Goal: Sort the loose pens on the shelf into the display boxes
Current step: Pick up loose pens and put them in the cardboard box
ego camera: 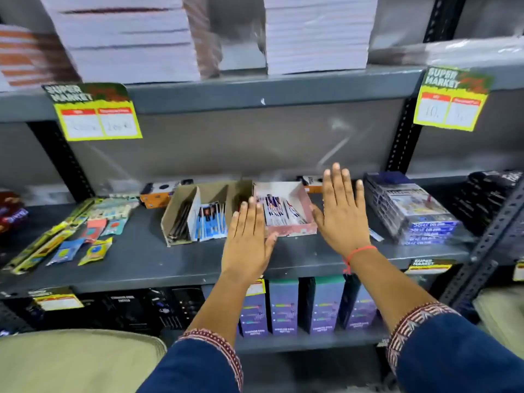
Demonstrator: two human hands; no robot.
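**Desk:** Blue sleeves with red-patterned cuffs fill the foreground. What are the hands doing?

**Photographer:** Both are flat, palms down, fingers spread and straight, gripping nothing. The left hand hovers over the front left corner of the pink-and-white display box, its fingertips overlapping that box's near left edge. The right hand is raised just to the right of the same box, a red thread tied at its wrist. Whether either palm touches the box or shelf, I cannot tell.

**Desk:** And the pens?

**Photographer:** Purple-and-white packed pens lie inside the pink-and-white box, between the two hands. Just to its left stands a brown cardboard display box with dividers: dark pens in its left compartment, blue-and-white packs in the next one. Both boxes sit on the grey metal shelf.

**Desk:** Anything loose?

**Photographer:** At the left end of the shelf, well apart from the boxes, long yellow-green packs and small coloured stationery packets lie scattered flat. One small pale item lies beside the right hand; it is too blurred to identify.

**Desk:** Surroundings?

**Photographer:** A stack of clear-wrapped blue packs sits to the right. Yellow "Super Market" price tags hang from the shelf above, which carries white paper stacks. Purple boxes line the shelf below.
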